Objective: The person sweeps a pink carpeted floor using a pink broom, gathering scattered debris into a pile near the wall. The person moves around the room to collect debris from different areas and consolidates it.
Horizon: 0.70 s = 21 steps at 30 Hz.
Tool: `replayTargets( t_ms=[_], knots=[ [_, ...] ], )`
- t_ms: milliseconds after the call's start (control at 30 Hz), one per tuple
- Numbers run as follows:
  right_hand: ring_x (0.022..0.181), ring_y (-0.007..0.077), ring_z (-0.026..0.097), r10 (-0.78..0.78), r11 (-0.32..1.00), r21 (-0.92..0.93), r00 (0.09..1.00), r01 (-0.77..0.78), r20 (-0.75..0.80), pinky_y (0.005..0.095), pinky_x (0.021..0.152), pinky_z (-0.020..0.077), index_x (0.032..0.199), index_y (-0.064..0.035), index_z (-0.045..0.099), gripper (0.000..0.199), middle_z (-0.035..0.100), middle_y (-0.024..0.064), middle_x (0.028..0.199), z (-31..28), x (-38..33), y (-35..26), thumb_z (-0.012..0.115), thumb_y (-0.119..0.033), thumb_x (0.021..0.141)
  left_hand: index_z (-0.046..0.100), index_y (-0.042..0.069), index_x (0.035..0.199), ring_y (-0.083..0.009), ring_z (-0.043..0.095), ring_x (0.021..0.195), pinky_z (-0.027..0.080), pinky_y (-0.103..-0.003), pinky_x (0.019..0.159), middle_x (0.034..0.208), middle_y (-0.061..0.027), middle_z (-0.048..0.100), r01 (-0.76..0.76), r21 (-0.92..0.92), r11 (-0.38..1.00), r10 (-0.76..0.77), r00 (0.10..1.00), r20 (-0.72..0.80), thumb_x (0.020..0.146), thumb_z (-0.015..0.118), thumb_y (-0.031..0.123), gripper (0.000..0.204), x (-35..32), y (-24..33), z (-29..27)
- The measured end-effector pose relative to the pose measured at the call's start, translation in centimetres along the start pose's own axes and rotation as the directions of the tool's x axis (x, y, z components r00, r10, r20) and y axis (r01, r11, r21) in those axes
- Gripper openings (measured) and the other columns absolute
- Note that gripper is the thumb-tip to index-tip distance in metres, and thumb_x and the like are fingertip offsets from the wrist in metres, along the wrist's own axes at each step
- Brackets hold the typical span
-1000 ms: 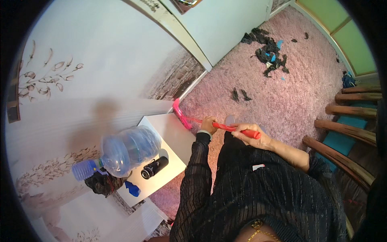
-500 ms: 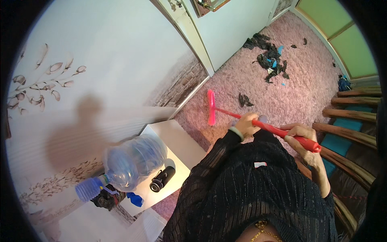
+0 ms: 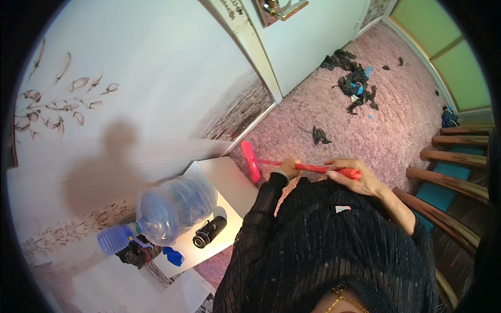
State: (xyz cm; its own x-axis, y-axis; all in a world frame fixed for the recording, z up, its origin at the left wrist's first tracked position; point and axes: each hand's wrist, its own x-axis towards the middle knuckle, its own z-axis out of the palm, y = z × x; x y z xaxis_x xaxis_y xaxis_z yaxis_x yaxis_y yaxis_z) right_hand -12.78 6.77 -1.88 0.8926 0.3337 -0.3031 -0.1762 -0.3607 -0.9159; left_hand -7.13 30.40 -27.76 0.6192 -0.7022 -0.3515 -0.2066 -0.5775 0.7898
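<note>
We hold one broom (image 3: 313, 168) crosswise before us: right grip (image 3: 365, 182) wrapped round it near the butt (image 3: 356, 173), left grip (image 3: 289, 169) closed farther along. Long axis runs right to left, pink head (image 3: 250, 161) pointing left, near the bench (image 3: 229, 227). Beyond: black scraps (image 3: 345, 84) on carpet (image 3: 396, 104).

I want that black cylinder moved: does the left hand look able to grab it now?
Probably not as things stand: the left hand grips the red broom handle, though nothing seems to cover the black cylinder.
</note>
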Motion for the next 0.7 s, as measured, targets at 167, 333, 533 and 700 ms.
replayTargets(
  t_ms=[167, 333, 533, 700],
  knots=[
    [0.092, 0.0292, 0.062, -0.058, 0.994, -0.104, 0.991, 0.046, -0.123, 0.0367, 0.080, 0.0486, 0.089, -0.0003, 0.064, 0.019, 0.063, 0.0173, 0.103, -3.6, -3.3, -2.8, 0.063, -0.018, 0.082, 0.049, 0.002, 0.066, -0.0386, 0.053, 0.064, 0.040, -0.045, 0.057, 0.063, -0.0187, 0.050, -0.304, -0.062, 0.951, 0.284, 0.934, -0.216, 0.068, 0.059, 0.015, 0.017, 3.9, 4.7, 1.6],
    [0.090, 0.0329, 0.063, -0.141, 0.983, -0.136, 0.981, 0.123, -0.135, 0.0391, 0.078, 0.0497, 0.087, -0.0015, 0.065, 0.016, 0.062, 0.0182, 0.102, -3.4, -4.4, -6.0, 0.065, -0.014, 0.076, 0.049, 0.004, 0.063, -0.0366, 0.052, 0.066, 0.039, -0.046, 0.058, 0.063, -0.0171, 0.048, -0.429, -0.044, 0.902, 0.408, 0.882, -0.236, 0.068, 0.061, 0.020, 0.021, 3.0, 8.5, -1.1],
    [0.088, 0.0276, 0.063, -0.117, 0.993, -0.022, 0.987, 0.115, -0.109, 0.0357, 0.077, 0.0496, 0.093, -0.0016, 0.064, 0.020, 0.064, 0.0141, 0.099, 0.4, -0.7, -2.9, 0.064, -0.019, 0.083, 0.052, 0.005, 0.059, -0.0372, 0.055, 0.060, 0.042, -0.046, 0.055, 0.059, -0.0162, 0.053, -0.115, -0.061, 0.991, 0.097, 0.964, -0.246, 0.068, 0.067, 0.025, 0.026, -1.5, 3.5, -1.5],
    [0.099, 0.0187, 0.057, 0.090, 0.891, 0.414, 0.966, -0.187, 0.241, 0.0356, 0.082, 0.0484, 0.119, -0.0041, 0.053, 0.046, 0.061, 0.0120, 0.109, 2.3, 3.7, 2.5, 0.064, -0.033, 0.085, 0.054, 0.004, 0.068, -0.0388, 0.053, 0.068, 0.041, -0.044, 0.061, 0.065, -0.0180, 0.052, -0.094, -0.112, 0.989, 0.045, 0.923, -0.383, 0.069, 0.069, 0.024, 0.025, -2.5, 3.4, -1.0]
  ],
)
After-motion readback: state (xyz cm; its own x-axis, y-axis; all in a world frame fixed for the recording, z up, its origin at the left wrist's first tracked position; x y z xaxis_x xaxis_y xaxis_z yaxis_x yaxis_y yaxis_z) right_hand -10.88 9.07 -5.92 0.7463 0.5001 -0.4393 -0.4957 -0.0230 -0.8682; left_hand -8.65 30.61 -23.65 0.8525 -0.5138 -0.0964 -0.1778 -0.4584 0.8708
